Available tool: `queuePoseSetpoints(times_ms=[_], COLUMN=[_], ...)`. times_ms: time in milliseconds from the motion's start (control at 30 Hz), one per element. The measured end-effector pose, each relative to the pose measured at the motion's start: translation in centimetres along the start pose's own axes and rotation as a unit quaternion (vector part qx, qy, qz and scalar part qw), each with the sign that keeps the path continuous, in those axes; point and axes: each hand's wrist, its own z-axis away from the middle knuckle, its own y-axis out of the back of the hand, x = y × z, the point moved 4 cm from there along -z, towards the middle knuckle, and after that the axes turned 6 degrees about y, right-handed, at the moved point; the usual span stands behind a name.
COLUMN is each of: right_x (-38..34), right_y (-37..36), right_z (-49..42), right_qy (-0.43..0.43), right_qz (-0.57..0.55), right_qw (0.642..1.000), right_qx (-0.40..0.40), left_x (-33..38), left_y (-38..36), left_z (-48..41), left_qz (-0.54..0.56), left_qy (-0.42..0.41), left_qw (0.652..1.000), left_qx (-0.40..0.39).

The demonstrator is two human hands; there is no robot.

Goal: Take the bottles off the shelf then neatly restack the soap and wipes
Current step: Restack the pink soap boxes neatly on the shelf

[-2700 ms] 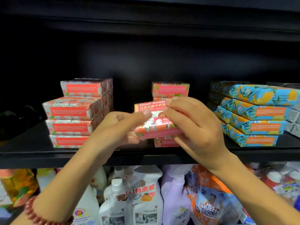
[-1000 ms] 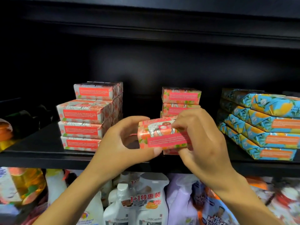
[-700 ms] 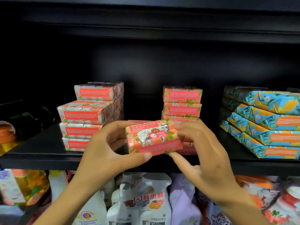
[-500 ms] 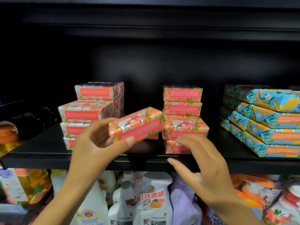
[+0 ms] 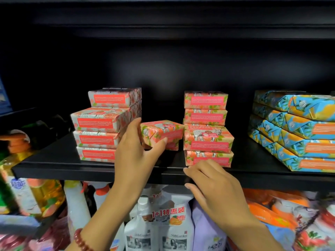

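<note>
We've got the left hand (image 5: 137, 153) clamped on a soap bar (image 5: 162, 132) mid-frame, thumb under its front edge and fingers round its left end, in the gap between the left stack (image 5: 103, 127) and the middle stack (image 5: 207, 138). The right hand (image 5: 213, 183) hangs loose at the lip of the shelf (image 5: 54, 171), lower centre, holding nothing, its knuckles just under the middle stack's bottom bar.

Here's our worry. The soap bar's right end sits just beside that middle stack (ragged as it stands, third bar jutting forward), so a shove rightward could skew or topple it. The soap bar is tilted too. Set down like that on the one just visible beneath it, it could slide toward the lip and drop among the bottles (image 5: 159, 232) below. And the left hand is close to the left stack's overhanging second bar, which a careless pull-out could drag along.
</note>
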Motion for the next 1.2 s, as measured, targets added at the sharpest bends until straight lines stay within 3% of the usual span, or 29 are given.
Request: queuePoseSetpoints(times_ms=[133, 433, 700, 833, 900, 1067, 1200], right_x=[-0.3, -0.4, -0.1, 1.3, 2.9, 6.5, 6.5], right_y=[0.1, -0.1, 0.0, 2.5, 3.9, 2.6, 2.6], right_z=[0.1, 0.3, 0.3, -0.6, -1.5, -3.0, -2.9], right_qy=[-0.010, -0.022, -0.024, -0.032, -0.046, -0.095, -0.082], right_qz=[-0.003, -0.018, -0.040, -0.119, -0.102, -0.066, -0.074], right_qw=[1.000, 1.000, 0.999, 0.989, 0.988, 0.992, 0.993], right_qx=[0.005, -0.009, -0.029, 0.078, 0.110, -0.055, -0.041], left_x=[0.0, -0.5, 0.0, -0.5, -1.3, -1.6, -1.6], left_y=[-0.7, -2.0, -2.0, -1.5, -1.4, -1.4, -1.4], left_z=[-0.7, -2.3, -2.0, 0.7, 1.4, 1.7, 1.7], left_qz=[-0.026, -0.188, -0.211, -0.155, -0.161, -0.165, -0.158], left_qy=[-0.018, -0.151, -0.195, -0.201, -0.189, -0.210, -0.206], left_qw=[0.999, 0.970, 0.958, 0.967, 0.967, 0.962, 0.964], left_qx=[-0.020, 0.010, 0.018, -0.029, -0.056, -0.057, -0.059])
